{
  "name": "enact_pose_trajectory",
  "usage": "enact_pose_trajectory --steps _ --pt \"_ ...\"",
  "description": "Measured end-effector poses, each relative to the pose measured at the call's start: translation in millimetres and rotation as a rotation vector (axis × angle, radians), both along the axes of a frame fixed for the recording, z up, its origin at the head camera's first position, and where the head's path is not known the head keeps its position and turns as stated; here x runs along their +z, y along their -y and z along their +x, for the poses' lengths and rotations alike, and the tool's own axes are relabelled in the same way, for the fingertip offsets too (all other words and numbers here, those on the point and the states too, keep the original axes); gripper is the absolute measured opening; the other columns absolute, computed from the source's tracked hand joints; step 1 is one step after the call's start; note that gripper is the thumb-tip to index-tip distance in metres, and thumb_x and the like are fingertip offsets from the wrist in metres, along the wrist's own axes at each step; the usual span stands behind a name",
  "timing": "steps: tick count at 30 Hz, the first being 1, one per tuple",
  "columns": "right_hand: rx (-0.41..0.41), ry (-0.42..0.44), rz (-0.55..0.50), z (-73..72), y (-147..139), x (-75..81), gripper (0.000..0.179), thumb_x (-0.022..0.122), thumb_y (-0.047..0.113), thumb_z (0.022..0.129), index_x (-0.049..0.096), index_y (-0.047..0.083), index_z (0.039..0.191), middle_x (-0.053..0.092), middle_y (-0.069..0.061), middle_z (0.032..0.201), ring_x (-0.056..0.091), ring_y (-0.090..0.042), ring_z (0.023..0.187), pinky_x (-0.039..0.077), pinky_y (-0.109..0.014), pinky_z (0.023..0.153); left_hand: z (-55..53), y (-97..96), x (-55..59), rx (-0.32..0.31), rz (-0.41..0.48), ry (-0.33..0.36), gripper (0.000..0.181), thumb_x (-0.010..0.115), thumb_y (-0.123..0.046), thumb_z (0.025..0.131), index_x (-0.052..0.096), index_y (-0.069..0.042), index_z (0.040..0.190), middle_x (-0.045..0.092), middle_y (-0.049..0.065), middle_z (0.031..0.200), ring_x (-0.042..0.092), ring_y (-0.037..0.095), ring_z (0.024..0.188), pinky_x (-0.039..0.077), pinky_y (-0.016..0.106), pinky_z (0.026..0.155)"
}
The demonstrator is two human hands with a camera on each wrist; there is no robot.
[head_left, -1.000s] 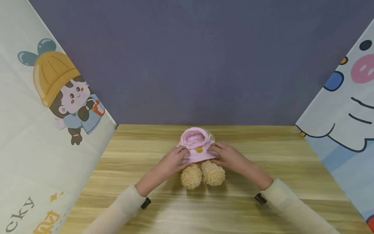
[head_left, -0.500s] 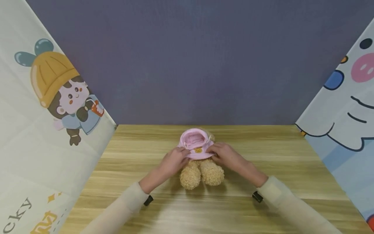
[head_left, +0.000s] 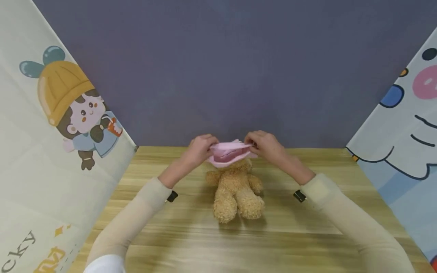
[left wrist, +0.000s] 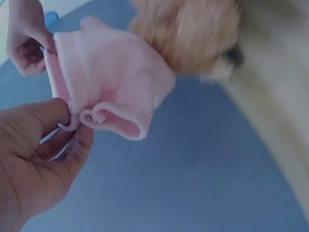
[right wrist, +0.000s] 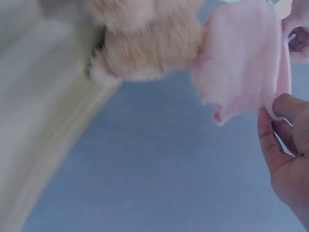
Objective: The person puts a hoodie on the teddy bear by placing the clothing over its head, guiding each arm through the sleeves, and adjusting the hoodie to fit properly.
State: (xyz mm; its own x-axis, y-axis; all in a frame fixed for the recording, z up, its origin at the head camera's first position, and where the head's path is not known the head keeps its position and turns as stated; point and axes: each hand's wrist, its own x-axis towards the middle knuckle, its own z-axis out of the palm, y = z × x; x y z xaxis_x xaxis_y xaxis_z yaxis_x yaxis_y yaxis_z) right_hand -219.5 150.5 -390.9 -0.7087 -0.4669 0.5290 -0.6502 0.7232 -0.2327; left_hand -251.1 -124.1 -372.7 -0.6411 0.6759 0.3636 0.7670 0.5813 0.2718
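Observation:
A tan, curly-furred teddy bear (head_left: 233, 185) lies on its back on the wooden table, legs toward the near side. A small pink hoodie (head_left: 227, 155) is around its head end, hiding most of the head; the bare body, arms and legs show. My left hand (head_left: 202, 148) pinches one side of the hoodie's hem between thumb and fingers. At the opposite side of the hem, my right hand (head_left: 268, 148) pinches the cloth too. Between them the hem opening is spread. A short sleeve of the hoodie (left wrist: 116, 82) hangs loose in the left wrist view.
The wood-grain table (head_left: 164, 235) ends at a dark blue-grey back wall (head_left: 218, 68), close behind the hands. Printed cartoon panels stand along both sides, the left panel (head_left: 27, 151) and the right panel (head_left: 403, 144).
Both hands have moved away and up toward the back wall, drawing the hoodie off the bear's body toward its head. The bear's belly and arms have come into view.

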Motion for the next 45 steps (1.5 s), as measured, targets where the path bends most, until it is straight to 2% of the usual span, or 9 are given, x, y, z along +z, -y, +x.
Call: enact_pose_trajectory --steps 5,9,17,23,32,34,38,41,45 --pt "-0.024 -0.068 0.050 -35.8 -2.8 22.0 0.017 0.075 -0.001 0.089 0.066 0.004 0.104 0.069 -0.013 0.103 0.063 -0.030 0.096 0.056 -0.044 0.083 -39.8 -0.5 32.3 0.104 -0.030 0.042 0.022 0.072 0.006 0.087 0.074 0.000 0.108 0.071 0.014 0.104 0.067 0.028 0.093 0.058 0.039 0.080" --pt "0.003 -0.180 0.096 -60.7 -1.5 16.4 0.017 0.074 0.000 0.090 0.063 0.002 0.103 0.065 -0.015 0.104 0.058 -0.032 0.098 0.053 -0.045 0.085 -66.9 -3.6 32.9 0.155 -0.032 -0.029 0.016 0.066 0.003 0.091 0.073 -0.001 0.105 0.070 0.014 0.103 0.065 0.030 0.095 0.055 0.043 0.082" --pt "0.053 -0.350 0.197 -101.0 -1.0 -56.1 0.018 0.075 -0.001 0.088 0.060 0.003 0.099 0.059 -0.013 0.100 0.054 -0.030 0.094 0.054 -0.038 0.077 -105.6 -15.9 -47.6 0.056 -0.092 -0.417 0.012 0.064 0.000 0.094 0.067 0.000 0.106 0.066 0.014 0.108 0.057 0.030 0.096 0.053 0.037 0.083" --pt "0.008 -0.217 0.287 -109.2 -0.9 -100.3 0.022 0.077 0.007 0.090 0.060 0.005 0.104 0.058 -0.011 0.103 0.055 -0.028 0.095 0.054 -0.038 0.074 -104.9 -26.0 -104.1 0.077 -0.371 -0.345 0.019 0.061 -0.017 0.102 0.059 -0.006 0.117 0.059 0.011 0.114 0.058 0.027 0.099 0.057 0.035 0.069" --pt "-0.033 0.033 0.349 -113.1 -2.9 -133.2 0.015 0.058 0.009 0.104 0.056 0.006 0.118 0.055 -0.013 0.115 0.053 -0.030 0.104 0.051 -0.042 0.086 -106.4 -25.3 -136.6 0.072 -0.609 -0.462 0.046 0.077 -0.035 0.092 0.050 -0.013 0.121 0.053 0.005 0.114 0.058 0.019 0.082 0.048 0.031 0.048" --pt "-0.028 0.092 0.345 -111.4 -2.0 -135.0 0.017 0.057 0.008 0.104 0.056 0.007 0.121 0.054 -0.013 0.118 0.053 -0.030 0.108 0.049 -0.044 0.091 -106.5 -25.9 -139.6 0.073 -0.637 -0.425 0.070 0.085 -0.050 0.078 0.047 -0.013 0.124 0.051 0.006 0.115 0.057 0.020 0.083 0.048 0.033 0.051" --pt "-0.024 0.142 0.309 -108.7 -0.7 -134.6 0.019 0.059 0.005 0.102 0.060 0.006 0.121 0.059 -0.013 0.117 0.056 -0.031 0.110 0.049 -0.046 0.095 -103.0 -28.4 -140.7 0.152 -0.540 -0.264 0.050 0.076 -0.042 0.091 0.052 -0.012 0.123 0.055 0.005 0.113 0.061 0.021 0.085 0.054 0.035 0.057" --pt "-0.027 0.144 0.234 -106.9 -0.2 -131.2 0.017 0.063 0.004 0.099 0.063 0.005 0.116 0.062 -0.014 0.111 0.061 -0.031 0.103 0.052 -0.046 0.090 -95.1 -28.9 -133.8 0.214 -0.301 -0.080 0.014 0.063 -0.018 0.102 0.062 -0.011 0.113 0.061 0.004 0.103 0.064 0.020 0.083 0.056 0.034 0.063" --pt "-0.049 0.153 0.079 -98.0 -3.2 -119.1 0.017 0.066 0.004 0.097 0.066 0.001 0.114 0.061 -0.015 0.107 0.063 -0.030 0.094 0.055 -0.046 0.081 -82.2 -28.0 -121.6 0.214 0.024 0.116 0.012 0.068 -0.020 0.100 0.069 -0.008 0.104 0.063 0.004 0.091 0.060 0.017 0.076 0.052 0.032 0.065"
